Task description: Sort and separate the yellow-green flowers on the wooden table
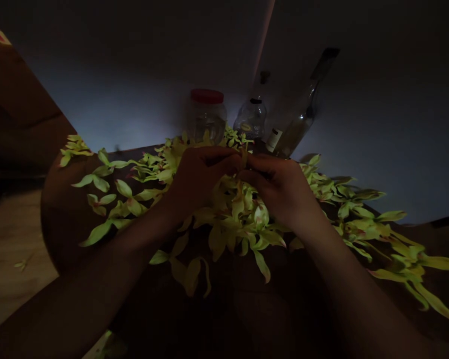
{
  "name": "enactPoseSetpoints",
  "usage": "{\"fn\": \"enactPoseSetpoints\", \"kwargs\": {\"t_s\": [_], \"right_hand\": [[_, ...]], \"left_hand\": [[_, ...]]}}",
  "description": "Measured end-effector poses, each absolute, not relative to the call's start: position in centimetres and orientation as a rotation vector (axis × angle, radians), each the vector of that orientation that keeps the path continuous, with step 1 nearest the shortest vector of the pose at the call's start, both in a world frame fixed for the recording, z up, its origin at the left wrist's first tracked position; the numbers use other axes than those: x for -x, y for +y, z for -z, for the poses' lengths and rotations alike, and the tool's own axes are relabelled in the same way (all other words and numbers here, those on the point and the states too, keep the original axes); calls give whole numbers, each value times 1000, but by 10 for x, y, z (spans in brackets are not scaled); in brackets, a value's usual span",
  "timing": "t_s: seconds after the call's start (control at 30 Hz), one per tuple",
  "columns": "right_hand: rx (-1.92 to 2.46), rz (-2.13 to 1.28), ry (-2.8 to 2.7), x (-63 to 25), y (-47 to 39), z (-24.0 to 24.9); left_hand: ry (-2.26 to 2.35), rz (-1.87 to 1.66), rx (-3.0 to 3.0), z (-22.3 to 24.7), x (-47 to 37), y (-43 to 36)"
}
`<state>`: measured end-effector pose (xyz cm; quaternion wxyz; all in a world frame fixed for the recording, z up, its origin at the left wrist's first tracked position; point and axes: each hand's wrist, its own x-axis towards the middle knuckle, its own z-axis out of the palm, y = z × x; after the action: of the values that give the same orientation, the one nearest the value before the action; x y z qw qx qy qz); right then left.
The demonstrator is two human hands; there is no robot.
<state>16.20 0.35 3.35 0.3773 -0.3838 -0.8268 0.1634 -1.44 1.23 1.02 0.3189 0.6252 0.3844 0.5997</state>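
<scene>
Many yellow-green flowers with long petals lie over a dark round table. Above the middle of them, my left hand and my right hand meet with their fingertips nearly touching. Both hands pinch a thin yellowish stem-like piece between them. Petals hang just below the fingers; whether they belong to the held piece cannot be made out in the dim light.
Behind the flowers stand a clear jar with a red lid, a rounded glass bottle and a tall leaning bottle, close to the wall. A fallen blossom lies on the wooden floor at the left.
</scene>
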Motion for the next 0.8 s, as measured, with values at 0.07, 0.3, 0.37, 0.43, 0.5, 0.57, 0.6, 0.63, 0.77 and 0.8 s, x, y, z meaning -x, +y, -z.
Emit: {"fn": "enactPoseSetpoints", "kwargs": {"t_s": [0.07, 0.3, 0.37, 0.43, 0.5, 0.57, 0.6, 0.63, 0.77, 0.8], "right_hand": [[976, -430, -2110, -162, 4, -34], [932, -480, -2112, -164, 5, -35], [944, -503, -2095, -165, 5, -36], [1006, -549, -2073, -166, 5, -36], [1062, -642, -2064, -167, 4, -35], [1082, -755, -2061, -169, 3, -33], [1088, -802, -2046, -170, 5, -31], [1109, -836, -2012, -172, 8, -30], [1266, -939, -1780, -174, 59, -32], [1257, -934, -1754, -172, 81, -34]], "left_hand": [[1010, -1576, -1646, -10, 14, 12], [979, -1611, -1696, -7, 15, 14], [969, -1627, -1696, -7, 15, 15], [974, -1643, -1695, -8, 14, 15], [988, -1662, -1709, -9, 12, 14], [988, -1699, -1723, -10, 11, 13], [979, -1728, -1722, -10, 11, 14], [966, -1764, -1715, -10, 11, 14], [1010, -1969, -1775, -7, 20, 21], [1049, -2021, -1832, -6, 23, 22]]}}
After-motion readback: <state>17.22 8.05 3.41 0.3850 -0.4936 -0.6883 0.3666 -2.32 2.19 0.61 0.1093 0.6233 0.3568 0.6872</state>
